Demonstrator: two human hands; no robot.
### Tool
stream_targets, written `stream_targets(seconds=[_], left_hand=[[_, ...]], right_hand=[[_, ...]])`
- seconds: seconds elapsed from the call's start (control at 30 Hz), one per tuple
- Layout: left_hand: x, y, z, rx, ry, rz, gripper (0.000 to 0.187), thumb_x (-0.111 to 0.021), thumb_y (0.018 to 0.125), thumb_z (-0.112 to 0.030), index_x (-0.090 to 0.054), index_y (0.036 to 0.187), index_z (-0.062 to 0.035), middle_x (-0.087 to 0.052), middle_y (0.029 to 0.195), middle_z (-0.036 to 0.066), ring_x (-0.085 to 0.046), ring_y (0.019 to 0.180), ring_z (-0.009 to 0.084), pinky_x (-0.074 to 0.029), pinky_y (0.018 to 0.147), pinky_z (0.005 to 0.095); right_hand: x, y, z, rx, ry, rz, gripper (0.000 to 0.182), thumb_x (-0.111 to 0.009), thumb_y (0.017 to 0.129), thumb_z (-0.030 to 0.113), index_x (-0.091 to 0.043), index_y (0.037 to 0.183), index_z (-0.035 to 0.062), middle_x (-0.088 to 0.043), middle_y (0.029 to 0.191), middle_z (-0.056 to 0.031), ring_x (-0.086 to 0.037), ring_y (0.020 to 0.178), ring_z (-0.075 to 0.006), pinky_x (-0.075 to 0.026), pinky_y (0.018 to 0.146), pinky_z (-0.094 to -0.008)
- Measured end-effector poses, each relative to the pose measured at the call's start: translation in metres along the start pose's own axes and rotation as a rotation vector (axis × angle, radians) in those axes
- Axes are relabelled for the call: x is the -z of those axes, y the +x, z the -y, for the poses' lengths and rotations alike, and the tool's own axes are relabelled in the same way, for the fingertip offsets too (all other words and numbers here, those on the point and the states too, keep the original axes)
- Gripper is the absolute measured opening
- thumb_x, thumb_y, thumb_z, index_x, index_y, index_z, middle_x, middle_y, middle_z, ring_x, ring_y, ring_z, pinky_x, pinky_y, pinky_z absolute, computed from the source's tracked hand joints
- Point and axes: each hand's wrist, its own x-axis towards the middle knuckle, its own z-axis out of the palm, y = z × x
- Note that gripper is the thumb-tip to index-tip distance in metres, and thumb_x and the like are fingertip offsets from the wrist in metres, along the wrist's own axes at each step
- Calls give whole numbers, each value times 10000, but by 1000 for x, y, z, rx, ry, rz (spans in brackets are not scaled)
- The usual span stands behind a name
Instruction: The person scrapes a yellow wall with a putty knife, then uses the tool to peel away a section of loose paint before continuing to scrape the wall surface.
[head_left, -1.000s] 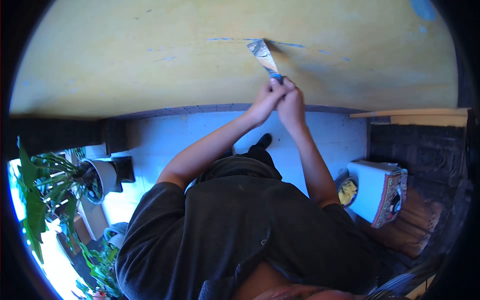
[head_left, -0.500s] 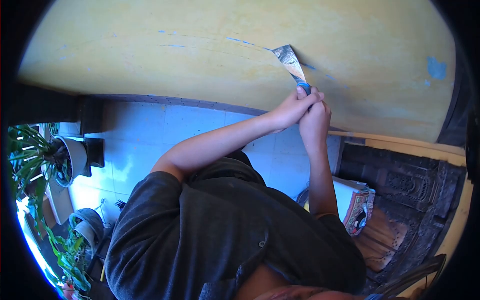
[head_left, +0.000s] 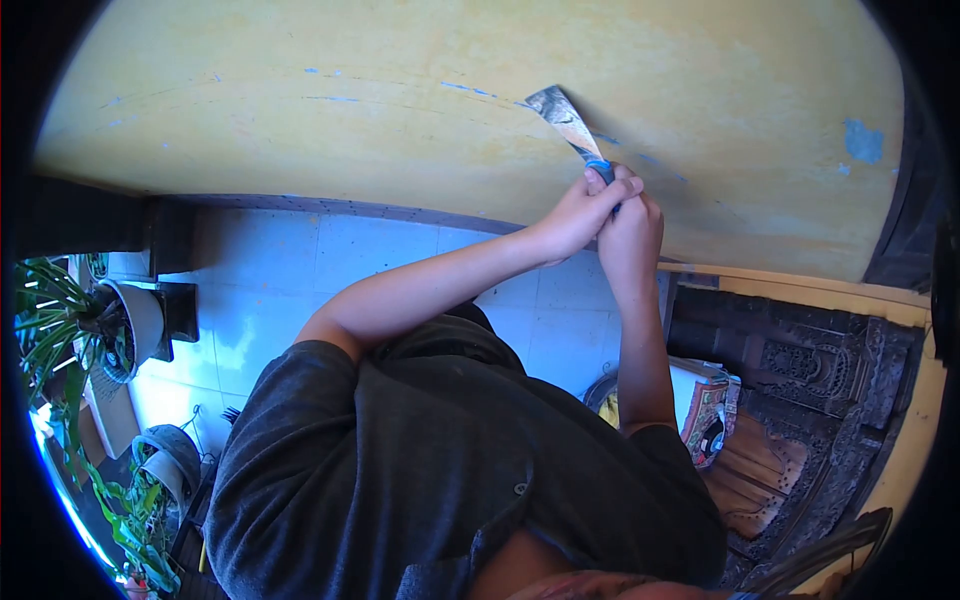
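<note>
A putty knife with a paint-smeared metal blade and a blue and dark handle is angled up and left against a yellow wall. Both my hands are closed around its handle. My left hand has its thumb along the handle near the blade. Close beside it, my right hand wraps the lower handle, partly overlapped by the left fingers. The blade's edge lies at or very near the wall; exact contact is hard to tell. Thin blue streaks and dark cracks run across the wall on both sides of the blade.
A larger blue bare patch shows on the wall at right. Potted plants stand at left on pale floor tiles. At lower right are a white box with a patterned side and dark carved wood.
The blade has moved slightly left along the wall, both hands still on the handle. The whole view has shifted a little.
</note>
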Motion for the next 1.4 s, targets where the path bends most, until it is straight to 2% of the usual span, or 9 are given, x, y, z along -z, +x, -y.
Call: stream_targets(seconds=[0.1, 0.23, 0.47, 0.6, 0.77, 0.9, 1.1, 1.27, 1.4], left_hand=[[14, -7, -10, -46, -79, -181, 297, -595, 1005, -370, -602, 988, -73, -598, 875, 12, -568, 824, 86, -474, 715, 273], [25, -15, -29, -12, -126, -184, 310, -588, 1008, -382, -619, 1043, -76, -619, 900, 21, -594, 858, 100, -489, 754, 275], [-8, -7, 9, 141, -180, 27, 275, -579, 1025, -363, -592, 1111, -103, -601, 1053, 30, -569, 1032, 111, -459, 907, 294], [10, -11, -3, -27, -212, -101, 283, -570, 1022, -378, -591, 1077, -101, -605, 1032, 43, -590, 1011, 121, -490, 877, 308], [44, -32, -54, 2, -277, -176, 297, -560, 1026, -372, -610, 1058, -81, -623, 963, 37, -602, 939, 113, -497, 832, 300], [34, -26, -24, -10, -210, -99, 277, -530, 1037, -395, -579, 1062, -124, -626, 930, 43, -639, 889, 147, -543, 763, 342], [4, -23, -1, 198, -237, -32, 311, -521, 1048, -400, -580, 1079, -97, -610, 1021, 50, -594, 989, 132, -503, 852, 321], [36, -40, -35, 37, -199, -133, 285, -546, 1028, -386, -598, 1042, -106, -632, 904, 33, -643, 843, 143, -546, 742, 329], [55, -50, -59, 5, -234, -152, 292, -596, 999, -363, -594, 968, -73, -614, 886, 22, -611, 834, 113, -512, 744, 301]], right_hand=[[-14, 10, 20, 34, 53, 44, 302, -674, 970, 323, -671, 990, 21, -709, 844, -207, -706, 784, -408, -541, 662, -470], [-26, 17, 32, 77, 32, 50, 318, -654, 982, 343, -675, 999, 27, -709, 845, -216, -707, 799, -415, -545, 677, -482], [15, -5, 6, -116, -149, 150, 351, -633, 995, 369, -686, 1018, 23, -705, 842, -239, -701, 806, -435, -538, 689, -503], [-5, 5, 19, 22, -102, 118, 289, -604, 999, 297, -686, 972, 21, -702, 829, -245, -693, 788, -453, -539, 689, -517], [-38, 23, 69, 76, -62, 167, 336, -595, 1009, 331, -680, 995, 6, -703, 890, -258, -691, 828, -460, -524, 703, -519], [-24, 7, 44, 5, -84, 171, 334, -565, 1014, 338, -675, 954, 28, -702, 847, -256, -691, 815, -468, -533, 700, -540], [6, -9, 33, -172, -155, 213, 379, -571, 1023, 375, -668, 990, 11, -706, 878, -262, -698, 819, -463, -530, 687, -539], [-28, 0, 61, -58, -34, 166, 369, -586, 1013, 353, -685, 959, 1, -708, 895, -264, -699, 818, -464, -537, 700, -536], [-43, 9, 89, -71, -15, 202, 379, -599, 1004, 361, -690, 953, -4, -705, 888, -272, -699, 837, -462, -541, 718, -530]])
